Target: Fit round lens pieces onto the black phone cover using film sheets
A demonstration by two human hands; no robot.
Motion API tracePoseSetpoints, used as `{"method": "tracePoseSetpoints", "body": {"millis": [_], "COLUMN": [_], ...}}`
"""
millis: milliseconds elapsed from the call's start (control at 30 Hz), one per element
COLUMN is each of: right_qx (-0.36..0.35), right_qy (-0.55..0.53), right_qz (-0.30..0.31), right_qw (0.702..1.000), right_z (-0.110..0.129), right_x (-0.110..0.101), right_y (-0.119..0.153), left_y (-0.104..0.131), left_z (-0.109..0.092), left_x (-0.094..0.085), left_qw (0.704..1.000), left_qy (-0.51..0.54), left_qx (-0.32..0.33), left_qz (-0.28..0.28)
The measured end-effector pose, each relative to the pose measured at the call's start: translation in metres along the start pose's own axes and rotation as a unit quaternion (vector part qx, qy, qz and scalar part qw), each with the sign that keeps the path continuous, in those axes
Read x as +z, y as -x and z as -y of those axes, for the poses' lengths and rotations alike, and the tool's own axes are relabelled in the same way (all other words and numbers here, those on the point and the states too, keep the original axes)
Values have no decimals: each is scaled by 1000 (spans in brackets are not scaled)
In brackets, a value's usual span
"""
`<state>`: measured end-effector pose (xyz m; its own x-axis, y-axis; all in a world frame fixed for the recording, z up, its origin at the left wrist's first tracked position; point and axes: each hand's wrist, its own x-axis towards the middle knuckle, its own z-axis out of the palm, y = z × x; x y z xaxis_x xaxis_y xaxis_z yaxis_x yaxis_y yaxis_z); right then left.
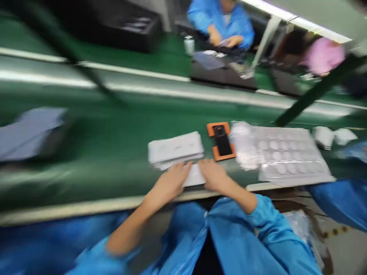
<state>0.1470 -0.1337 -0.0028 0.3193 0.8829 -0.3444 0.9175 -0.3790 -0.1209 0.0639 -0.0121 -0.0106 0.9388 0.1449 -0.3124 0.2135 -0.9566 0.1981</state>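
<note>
A small white sheet [194, 176], paper-like, lies at the front edge of the green bench between my hands. My left hand [174, 178] is closed on its left side, fingers bent. On the opposite side my right hand [212, 175] grips it with curled fingers. Just beyond them rests a stack of white printed sheets [176, 147], its print too blurred to read. To the right of that stack, an orange holder [218, 157] carries a black phone-like rectangle [223, 140].
Clear plastic bags [244, 143] lie beside a sheet of round stickers [289, 152] on the right. Folded white papers [323, 136] sit farther right, a blurred bluish-grey stack [27, 133] at left. Across the bench, a co-worker in blue [222, 23] handles something small behind black trays [223, 74].
</note>
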Motion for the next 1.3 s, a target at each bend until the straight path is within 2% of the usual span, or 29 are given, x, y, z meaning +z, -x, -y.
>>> {"method": "tracePoseSetpoints", "body": {"millis": [67, 133, 333, 833, 933, 1000, 1067, 1133, 1200, 1233, 1300], "right_qx": [0, -9, -17, -17, -22, -33, -48, -48, -20, 2, 48], "right_qy": [9, 19, 47, 56, 45, 18, -24, -73, -119, -135, -147], "right_qz": [4, 12, 12, -2, -3, -22, -63, -110, -130, -123, -94], "right_qw": [1000, 1000, 999, 998, 999, 999, 997, 990, 984, 983, 983], "right_z": [-1, 0, 2, 19, 16, 7, -7, -21, -32, -35, -36], "right_x": [6, 10, 5, 7, 7, 4, -1, -9, -19, -24, -31], "right_y": [-8, -11, 0, -8, -3, 6, 15, 16, 6, -4, -25], "left_y": [33, 44, 40, 35, 43, 58, 75, 83, 74, 63, 33], "left_z": [15, 20, 15, 11, 10, 11, 16, 28, 44, 52, 66], "left_x": [10, 13, 10, 11, 2, -11, -27, -44, -55, -58, -58], "left_qw": [998, 997, 998, 998, 997, 995, 991, 985, 980, 981, 988], "left_qy": [5, 6, 5, 4, 9, 21, 41, 55, 56, 52, 40], "left_qx": [-50, -64, -58, -57, -76, -102, -126, -131, -105, -82, -37], "left_qz": [28, 32, 14, 1, 15, 5, -36, -103, -158, -168, -146]}}
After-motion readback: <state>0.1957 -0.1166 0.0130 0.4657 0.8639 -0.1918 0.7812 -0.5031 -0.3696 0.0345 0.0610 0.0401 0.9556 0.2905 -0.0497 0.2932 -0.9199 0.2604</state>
